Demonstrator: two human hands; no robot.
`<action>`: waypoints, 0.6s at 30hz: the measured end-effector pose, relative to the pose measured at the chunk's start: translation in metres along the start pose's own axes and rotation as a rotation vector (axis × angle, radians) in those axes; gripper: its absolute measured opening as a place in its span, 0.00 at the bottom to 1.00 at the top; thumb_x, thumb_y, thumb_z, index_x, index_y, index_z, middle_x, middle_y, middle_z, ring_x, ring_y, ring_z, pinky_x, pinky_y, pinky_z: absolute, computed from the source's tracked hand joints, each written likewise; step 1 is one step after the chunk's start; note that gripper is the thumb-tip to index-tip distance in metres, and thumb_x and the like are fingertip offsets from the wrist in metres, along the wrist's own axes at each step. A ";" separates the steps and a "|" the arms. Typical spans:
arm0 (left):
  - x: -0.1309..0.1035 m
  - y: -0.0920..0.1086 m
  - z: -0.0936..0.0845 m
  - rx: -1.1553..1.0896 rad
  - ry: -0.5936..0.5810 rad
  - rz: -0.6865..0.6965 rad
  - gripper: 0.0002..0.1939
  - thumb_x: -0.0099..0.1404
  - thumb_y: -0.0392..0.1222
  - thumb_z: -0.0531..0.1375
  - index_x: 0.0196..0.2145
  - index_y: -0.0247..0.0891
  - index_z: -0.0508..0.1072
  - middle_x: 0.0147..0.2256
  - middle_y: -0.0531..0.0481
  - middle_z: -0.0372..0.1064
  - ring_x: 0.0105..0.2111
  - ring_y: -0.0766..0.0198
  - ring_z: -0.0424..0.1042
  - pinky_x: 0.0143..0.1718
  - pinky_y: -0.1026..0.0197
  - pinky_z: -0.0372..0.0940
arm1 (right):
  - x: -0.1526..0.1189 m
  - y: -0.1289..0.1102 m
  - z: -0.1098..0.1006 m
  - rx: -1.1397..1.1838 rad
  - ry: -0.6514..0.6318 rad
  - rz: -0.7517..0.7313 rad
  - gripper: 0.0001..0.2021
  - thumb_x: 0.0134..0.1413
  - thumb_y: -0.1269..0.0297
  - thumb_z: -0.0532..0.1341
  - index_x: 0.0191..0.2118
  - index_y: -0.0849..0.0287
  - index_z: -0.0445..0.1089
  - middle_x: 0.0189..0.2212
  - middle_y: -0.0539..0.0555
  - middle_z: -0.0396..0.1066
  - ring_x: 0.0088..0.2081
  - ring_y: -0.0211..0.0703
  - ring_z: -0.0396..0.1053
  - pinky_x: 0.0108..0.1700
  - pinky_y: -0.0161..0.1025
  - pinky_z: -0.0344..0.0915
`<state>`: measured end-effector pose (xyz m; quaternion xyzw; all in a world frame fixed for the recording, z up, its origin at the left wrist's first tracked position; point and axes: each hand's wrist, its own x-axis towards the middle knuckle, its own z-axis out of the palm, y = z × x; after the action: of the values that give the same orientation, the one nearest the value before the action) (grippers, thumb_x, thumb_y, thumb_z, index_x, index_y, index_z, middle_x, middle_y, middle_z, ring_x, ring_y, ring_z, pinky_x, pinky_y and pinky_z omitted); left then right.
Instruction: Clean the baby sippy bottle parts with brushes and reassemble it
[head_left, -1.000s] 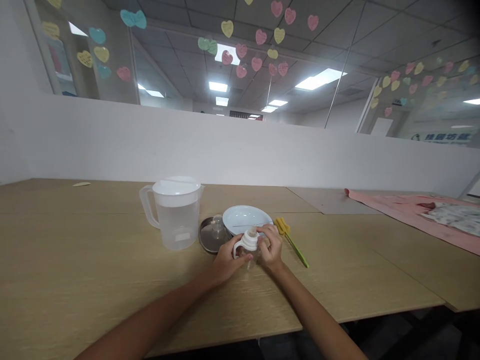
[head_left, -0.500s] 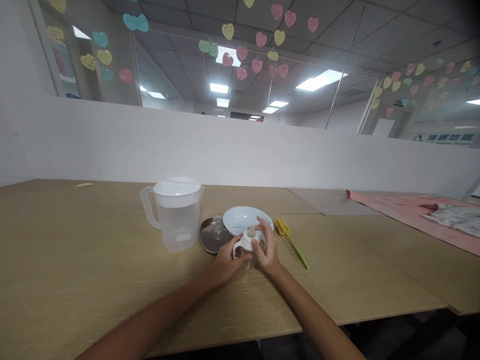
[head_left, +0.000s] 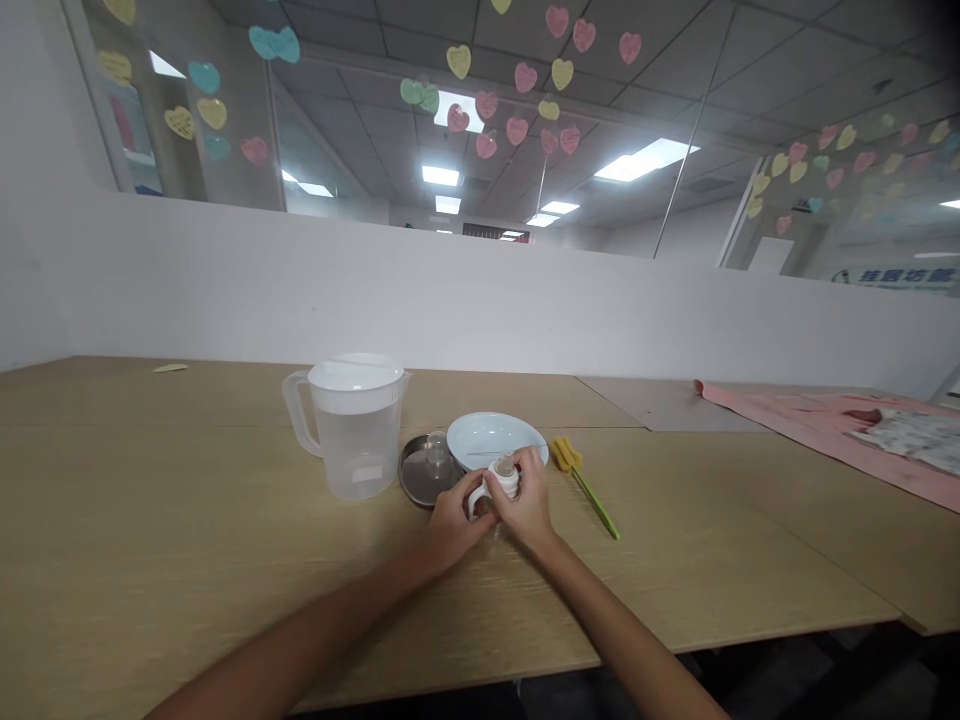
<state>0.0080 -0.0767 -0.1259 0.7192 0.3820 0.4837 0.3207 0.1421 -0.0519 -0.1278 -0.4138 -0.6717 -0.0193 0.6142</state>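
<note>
A baby bottle [head_left: 504, 479] with a white collar, a white side handle and a clear nipple stands between my hands, just above or on the table. My left hand [head_left: 455, 519] is closed around its handle side and body. My right hand [head_left: 527, 503] grips the white collar, thumb in front and fingers curled round the far side. Most of the bottle's body is hidden behind my fingers. Right behind it is a white bowl [head_left: 480, 430] with a thin rod across it. To the left, a round metal tray [head_left: 414, 478] holds a small clear cup [head_left: 436, 452].
A lidded clear pitcher [head_left: 358, 440] stands left of the tray. Right of the bowl lies a yellow sponge brush [head_left: 589, 485] with a green handle. A pink cloth [head_left: 795, 430] carrying a patterned bundle [head_left: 911, 436] lies at the far right. A white wall [head_left: 480, 300] rises behind the table.
My right hand's raised fingers have closed round the bottle's collar, and its thumb has shifted left across the front. My left hand keeps its hold.
</note>
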 end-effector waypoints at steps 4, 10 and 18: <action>-0.001 0.000 0.000 -0.007 -0.023 -0.007 0.23 0.55 0.42 0.61 0.49 0.36 0.67 0.44 0.48 0.72 0.37 0.61 0.70 0.36 0.64 0.64 | 0.001 0.002 -0.004 0.049 -0.066 0.010 0.10 0.50 0.58 0.60 0.34 0.57 0.62 0.32 0.52 0.61 0.36 0.44 0.62 0.39 0.42 0.59; -0.001 -0.002 0.000 -0.026 -0.057 -0.011 0.25 0.55 0.42 0.60 0.52 0.36 0.64 0.40 0.49 0.72 0.32 0.64 0.69 0.34 0.63 0.64 | 0.005 0.007 -0.013 0.174 -0.310 -0.138 0.11 0.56 0.58 0.54 0.41 0.59 0.64 0.35 0.54 0.65 0.39 0.45 0.63 0.42 0.44 0.60; -0.002 -0.003 -0.001 0.083 -0.088 0.048 0.25 0.54 0.39 0.59 0.51 0.36 0.62 0.39 0.49 0.71 0.32 0.64 0.69 0.35 0.62 0.65 | 0.002 0.008 -0.008 -0.006 -0.188 -0.226 0.07 0.53 0.62 0.55 0.36 0.59 0.63 0.30 0.54 0.64 0.35 0.45 0.62 0.38 0.43 0.60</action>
<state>0.0060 -0.0764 -0.1292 0.7614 0.3700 0.4429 0.2953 0.1537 -0.0502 -0.1279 -0.3373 -0.7684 -0.0513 0.5415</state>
